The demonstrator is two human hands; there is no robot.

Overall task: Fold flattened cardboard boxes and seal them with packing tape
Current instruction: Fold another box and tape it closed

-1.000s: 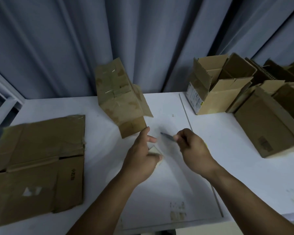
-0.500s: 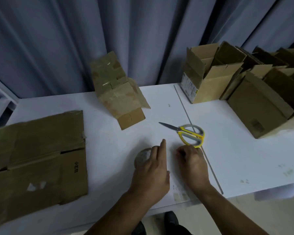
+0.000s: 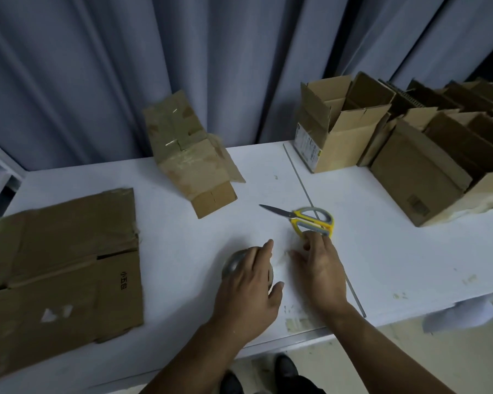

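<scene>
Tape roll [image 3: 233, 264] mostly hidden under left hand [image 3: 248, 294].

A flattened brown cardboard box [image 3: 60, 268] lies at the left of the white table [image 3: 182, 237]. A taped folded box [image 3: 188, 157] sits tilted at rear centre. Open-topped boxes [image 3: 339, 132] crowd the right. A packing tape roll [image 3: 234, 264] lies flat near the front edge.

Grey-blue pleated curtain [image 3: 97, 81] behind a white table [image 3: 182, 228]; a thin seam [image 3: 299, 177] runs from its back edge to front edge. Pale floor [image 3: 410, 359] below; dim light.
</scene>
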